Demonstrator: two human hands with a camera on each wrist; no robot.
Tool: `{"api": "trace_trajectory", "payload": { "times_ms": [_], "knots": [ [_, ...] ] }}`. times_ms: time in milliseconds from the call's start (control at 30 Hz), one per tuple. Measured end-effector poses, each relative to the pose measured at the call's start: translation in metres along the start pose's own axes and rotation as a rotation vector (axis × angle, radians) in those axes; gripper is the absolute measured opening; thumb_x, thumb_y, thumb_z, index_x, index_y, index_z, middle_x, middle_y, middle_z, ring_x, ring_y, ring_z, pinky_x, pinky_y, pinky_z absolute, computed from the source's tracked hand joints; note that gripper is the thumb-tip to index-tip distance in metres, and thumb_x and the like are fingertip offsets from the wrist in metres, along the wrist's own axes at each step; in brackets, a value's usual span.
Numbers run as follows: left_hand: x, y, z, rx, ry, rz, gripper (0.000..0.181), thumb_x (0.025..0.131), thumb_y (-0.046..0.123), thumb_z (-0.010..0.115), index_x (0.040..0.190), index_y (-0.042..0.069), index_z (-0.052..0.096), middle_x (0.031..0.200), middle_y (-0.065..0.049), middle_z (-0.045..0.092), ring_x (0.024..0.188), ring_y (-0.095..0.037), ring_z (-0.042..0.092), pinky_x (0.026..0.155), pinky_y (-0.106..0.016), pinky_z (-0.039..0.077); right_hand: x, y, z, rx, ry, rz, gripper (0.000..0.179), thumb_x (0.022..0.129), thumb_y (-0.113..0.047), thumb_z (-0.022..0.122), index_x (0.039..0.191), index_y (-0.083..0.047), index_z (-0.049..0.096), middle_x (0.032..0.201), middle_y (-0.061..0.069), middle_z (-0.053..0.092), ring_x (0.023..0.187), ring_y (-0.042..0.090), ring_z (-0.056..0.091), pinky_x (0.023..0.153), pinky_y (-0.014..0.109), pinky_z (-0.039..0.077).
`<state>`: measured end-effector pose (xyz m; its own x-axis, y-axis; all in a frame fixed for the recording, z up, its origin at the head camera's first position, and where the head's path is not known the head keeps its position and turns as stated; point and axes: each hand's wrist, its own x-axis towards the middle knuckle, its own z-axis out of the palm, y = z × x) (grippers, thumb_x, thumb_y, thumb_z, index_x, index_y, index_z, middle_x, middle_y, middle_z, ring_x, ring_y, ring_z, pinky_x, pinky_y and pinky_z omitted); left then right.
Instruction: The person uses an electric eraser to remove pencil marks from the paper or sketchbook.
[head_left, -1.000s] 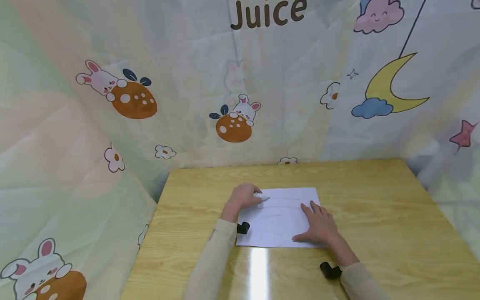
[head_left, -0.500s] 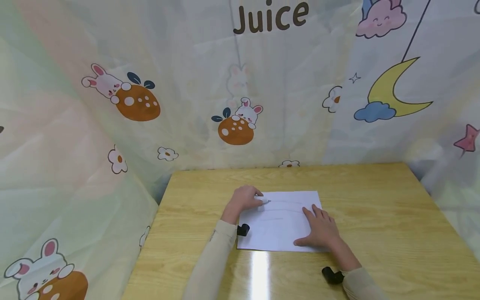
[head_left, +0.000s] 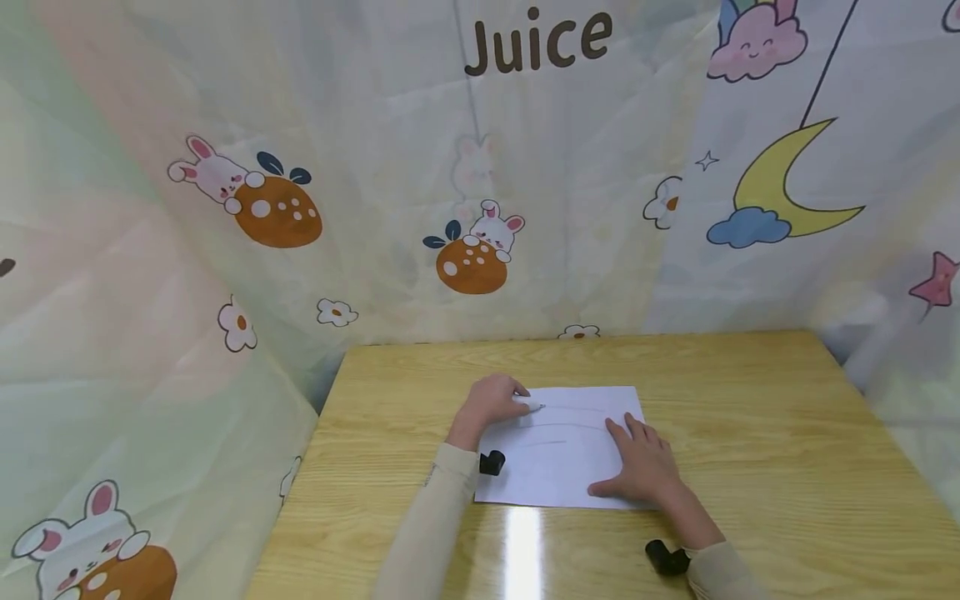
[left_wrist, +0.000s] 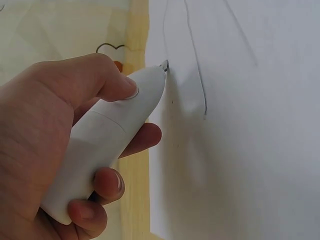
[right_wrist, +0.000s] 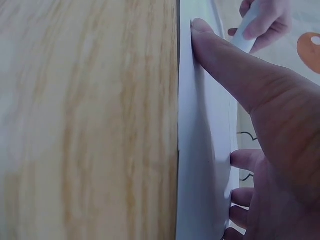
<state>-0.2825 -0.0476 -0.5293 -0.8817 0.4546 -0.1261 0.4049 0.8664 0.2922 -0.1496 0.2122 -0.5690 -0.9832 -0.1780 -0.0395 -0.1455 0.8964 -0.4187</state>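
Observation:
A white sheet of paper [head_left: 547,475] lies on the wooden table, with several thin curved lines across it. My left hand [head_left: 492,400] grips a chunky white utility knife [left_wrist: 112,117] near the paper's far left corner. In the left wrist view the thumb lies on top of its body, and the small metal tip meets the sheet at one end of a line. Whether the lines are cuts or marks, I cannot tell. Spread over the paper's right side, my right hand [head_left: 647,458] rests with its thumb near the front edge and its fingertips farther back.
Around the sheet extends the wooden tabletop [head_left: 757,433]. A printed cloth [head_left: 375,208] with rabbits and a moon hangs behind and to the sides. Black wrist-worn parts [head_left: 492,462] sit by both wrists, one above the paper's left edge.
My left hand has shifted slightly to the right with the utility knife. The right hand keeps its place on the sheet. The head view has tilted up a little.

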Motion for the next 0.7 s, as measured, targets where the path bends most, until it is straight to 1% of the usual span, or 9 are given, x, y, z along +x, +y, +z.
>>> {"api": "trace_trajectory", "payload": {
  "times_ms": [67,133,233,300,367,567,600,700],
  "knots": [
    [0.0011,0.0036,-0.001,0.003,-0.011,0.022,0.027,0.082,0.037,0.069,0.106,0.027,0.077,0.106,0.009,0.07,0.081,-0.008,0.058,0.066,-0.029,0.047,-0.0008,0.0015,-0.0013,-0.004,0.002,-0.001,0.12,0.056,-0.069,0.081,0.145,0.0,0.04,0.148,0.033,0.027,0.131,0.055,0.025,0.098,0.072,0.021],
    [0.0015,0.0073,-0.0021,0.008,-0.02,0.029,0.028,0.083,0.038,0.069,0.107,0.027,0.077,0.107,0.009,0.07,0.084,-0.009,0.06,0.067,-0.03,0.048,-0.0009,0.0026,-0.0022,-0.006,-0.007,-0.002,0.121,0.056,-0.071,0.079,0.146,0.0,0.04,0.148,0.033,0.026,0.131,0.055,0.025,0.098,0.072,0.021],
    [0.0005,0.0086,-0.0045,0.013,-0.01,0.014,0.027,0.083,0.037,0.07,0.106,0.026,0.077,0.106,0.008,0.07,0.085,-0.009,0.061,0.068,-0.031,0.049,0.0006,0.0038,-0.0032,-0.004,-0.01,0.004,0.123,0.056,-0.074,0.078,0.147,-0.001,0.039,0.149,0.033,0.025,0.132,0.054,0.024,0.098,0.071,0.02],
    [-0.0004,0.0077,-0.0062,0.015,0.002,-0.005,0.026,0.082,0.037,0.071,0.105,0.026,0.077,0.105,0.009,0.07,0.085,-0.009,0.061,0.068,-0.03,0.049,0.0021,0.0037,-0.0042,-0.004,-0.002,0.006,0.123,0.055,-0.074,0.078,0.147,-0.001,0.039,0.149,0.033,0.025,0.132,0.053,0.024,0.099,0.071,0.02],
    [-0.0003,0.0069,-0.0076,0.014,0.01,-0.009,0.025,0.082,0.036,0.072,0.104,0.026,0.078,0.103,0.01,0.07,0.084,-0.008,0.06,0.068,-0.029,0.048,0.0023,0.0033,-0.0054,-0.001,0.009,0.005,0.123,0.054,-0.073,0.079,0.146,-0.001,0.04,0.149,0.033,0.025,0.132,0.054,0.024,0.099,0.071,0.02],
    [0.002,0.0105,-0.0087,0.033,-0.025,0.057,0.025,0.08,0.036,0.072,0.103,0.026,0.079,0.098,0.012,0.071,0.084,-0.007,0.061,0.067,-0.027,0.048,-0.0025,0.0023,-0.0045,0.005,-0.006,0.014,0.123,0.053,-0.074,0.079,0.145,-0.001,0.041,0.148,0.033,0.027,0.131,0.055,0.026,0.098,0.072,0.021],
    [0.0017,0.0106,-0.0086,0.039,-0.033,0.054,0.025,0.08,0.036,0.072,0.103,0.026,0.079,0.099,0.012,0.071,0.084,-0.007,0.061,0.068,-0.027,0.048,-0.0032,0.0023,-0.0039,-0.001,-0.01,0.014,0.123,0.053,-0.074,0.079,0.145,-0.001,0.041,0.148,0.033,0.027,0.131,0.055,0.026,0.098,0.071,0.021],
    [0.0008,0.009,-0.0089,0.066,-0.027,0.033,0.024,0.081,0.034,0.072,0.102,0.026,0.079,0.098,0.013,0.07,0.084,-0.007,0.062,0.068,-0.027,0.048,-0.0041,0.0021,-0.003,-0.01,0.0,0.006,0.124,0.053,-0.075,0.078,0.145,-0.001,0.042,0.147,0.034,0.028,0.13,0.055,0.027,0.097,0.072,0.023]
  ]
}}
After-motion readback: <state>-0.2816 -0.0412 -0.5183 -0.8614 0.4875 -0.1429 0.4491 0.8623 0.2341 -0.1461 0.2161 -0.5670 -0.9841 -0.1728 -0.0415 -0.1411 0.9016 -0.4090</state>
